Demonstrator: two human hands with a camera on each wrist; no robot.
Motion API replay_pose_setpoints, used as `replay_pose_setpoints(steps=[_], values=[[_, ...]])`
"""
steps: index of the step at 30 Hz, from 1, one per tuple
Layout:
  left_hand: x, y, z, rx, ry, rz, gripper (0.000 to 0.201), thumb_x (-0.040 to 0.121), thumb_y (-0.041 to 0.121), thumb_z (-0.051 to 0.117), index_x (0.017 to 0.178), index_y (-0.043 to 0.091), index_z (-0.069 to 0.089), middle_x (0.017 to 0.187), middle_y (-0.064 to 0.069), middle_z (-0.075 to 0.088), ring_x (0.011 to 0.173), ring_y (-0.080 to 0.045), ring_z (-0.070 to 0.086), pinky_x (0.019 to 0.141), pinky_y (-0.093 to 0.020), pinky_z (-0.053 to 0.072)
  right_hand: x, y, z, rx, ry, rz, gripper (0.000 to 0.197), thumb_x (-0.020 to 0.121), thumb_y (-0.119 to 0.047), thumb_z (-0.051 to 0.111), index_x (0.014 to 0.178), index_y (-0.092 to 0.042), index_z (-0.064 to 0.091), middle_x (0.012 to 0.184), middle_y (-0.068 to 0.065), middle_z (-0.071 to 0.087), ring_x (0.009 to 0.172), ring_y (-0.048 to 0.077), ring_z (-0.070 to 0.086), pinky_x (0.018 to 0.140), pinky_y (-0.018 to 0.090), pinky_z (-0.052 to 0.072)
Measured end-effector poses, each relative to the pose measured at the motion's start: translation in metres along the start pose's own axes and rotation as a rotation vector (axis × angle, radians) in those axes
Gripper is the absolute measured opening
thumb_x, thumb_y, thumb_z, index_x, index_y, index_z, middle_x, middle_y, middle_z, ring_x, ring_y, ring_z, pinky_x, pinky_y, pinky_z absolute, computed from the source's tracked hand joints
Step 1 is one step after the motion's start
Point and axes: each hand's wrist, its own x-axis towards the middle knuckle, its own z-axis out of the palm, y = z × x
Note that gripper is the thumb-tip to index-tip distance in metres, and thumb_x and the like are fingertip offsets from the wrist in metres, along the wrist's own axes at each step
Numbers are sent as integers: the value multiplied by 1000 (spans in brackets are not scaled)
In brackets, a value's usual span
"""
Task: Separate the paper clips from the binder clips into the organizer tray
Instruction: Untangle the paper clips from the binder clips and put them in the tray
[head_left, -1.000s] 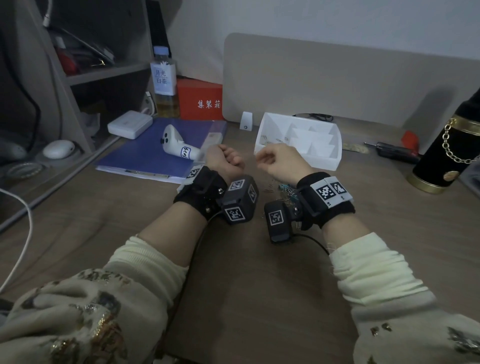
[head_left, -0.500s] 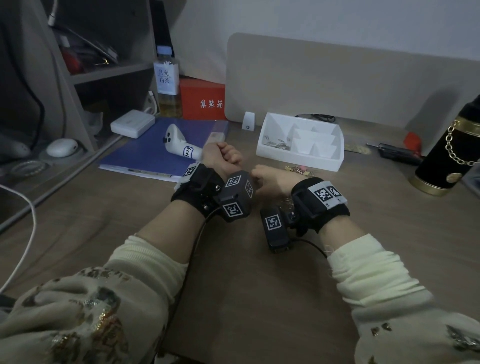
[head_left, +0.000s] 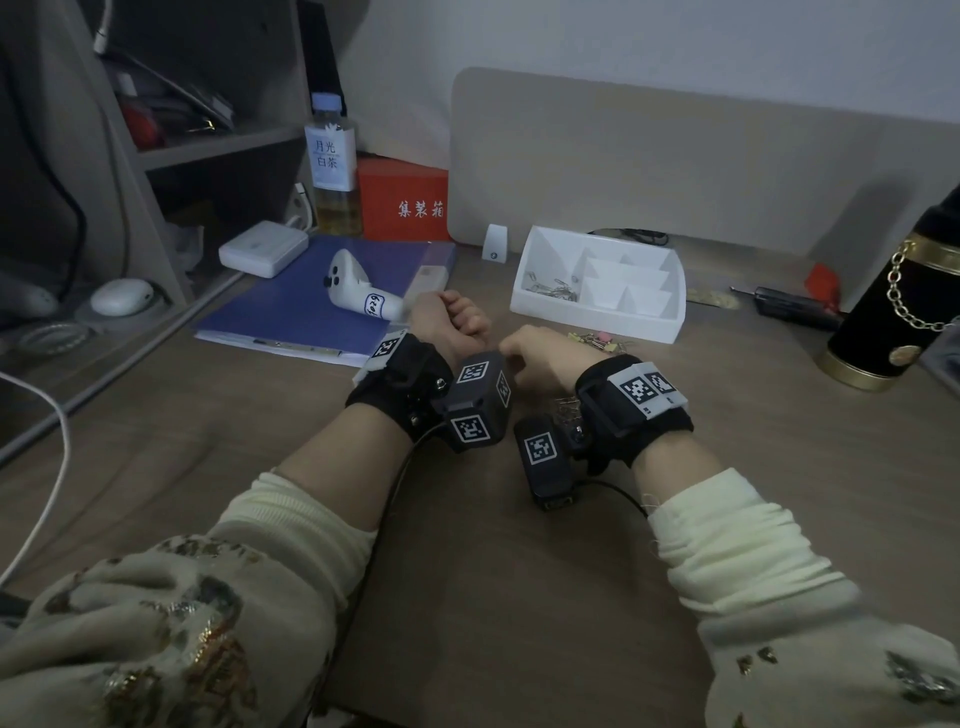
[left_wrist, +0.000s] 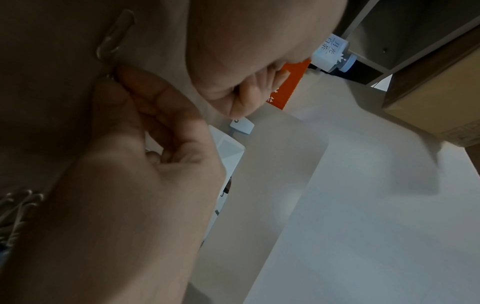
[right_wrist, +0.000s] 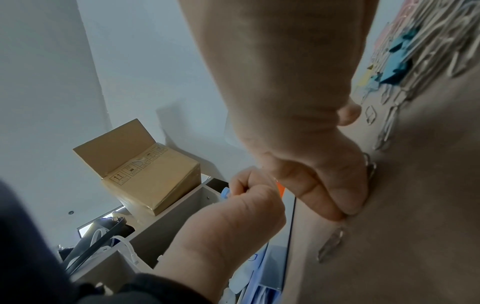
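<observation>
Pinching a paper clip off the desk with right hand, left hand fisted idle beside it; probably worth sliding it clear first

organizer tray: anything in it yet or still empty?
Partly filled. The organizer tray holds a small heap of paper clips in its left compartment; the smaller compartments to the right look empty in the head view.
</observation>
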Motion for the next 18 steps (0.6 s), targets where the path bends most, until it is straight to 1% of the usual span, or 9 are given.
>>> replay_pose_setpoints(steps=[3,5,6,8,9,11,13,16,18], values=[[0,-1,0,18,4,-14,38,95,16,27,58,20,30,35,5,23,21,-10,19,27,-10,13,-1,-2,-1,-60,-11,9,42,88,-12,57,56,-31,38,64,-15,40,64,9,41,51,15,27],[-2,-2,1,33,-1,-28,39,96,16,26,57,20,30,34,5,23,21,-10,19,27,-10,13,-3,-1,-1,-77,-16,15,40,89,-10,54,57,-30,41,66,-15,43,74,12,44,63,18,33],[-3,-2,1,41,1,-31,39,96,15,26,57,19,30,34,5,23,21,-10,19,27,-10,12,-4,-1,-1,-76,-15,8,35,89,-9,53,60,-29,48,70,-12,47,78,13,45,68,20,33],[-4,-3,2,54,8,-38,40,96,14,25,57,19,30,34,5,23,21,-10,19,27,-10,12,-6,0,-3,-71,-16,17,19,89,-8,53,81,-20,65,89,-3,58,84,15,49,72,20,33],[-4,-4,2,62,13,-41,40,96,14,26,57,19,30,34,4,23,21,-10,19,27,-10,12,-7,0,-3,-65,-19,28,19,89,-8,53,95,-18,68,100,1,62,89,17,53,73,21,33],[-5,-6,3,83,22,-45,40,97,15,26,57,18,30,33,4,23,21,-10,19,28,-10,12,-8,1,-4,-54,-24,43,25,89,-9,53,109,-16,67,115,3,64,103,20,58,75,21,36],[-6,-7,3,94,26,-50,40,97,16,27,57,18,30,33,4,23,22,-10,19,28,-10,12,-9,1,-5,-56,-14,45,27,91,-10,53,113,-16,66,121,3,63,110,21,58,76,21,37],[-7,-8,3,112,33,-57,39,96,15,27,57,18,29,33,4,23,22,-11,19,30,-9,13,-6,6,-3,-20,17,49,29,91,-9,53,117,-16,64,122,4,61,111,21,57,76,18,36],[-8,-9,4,132,43,-55,38,96,15,27,57,18,30,34,3,23,22,-11,19,31,-9,13,-4,13,-3,80,84,73,26,91,-8,52,115,-14,62,116,5,62,101,20,58,67,12,38]])
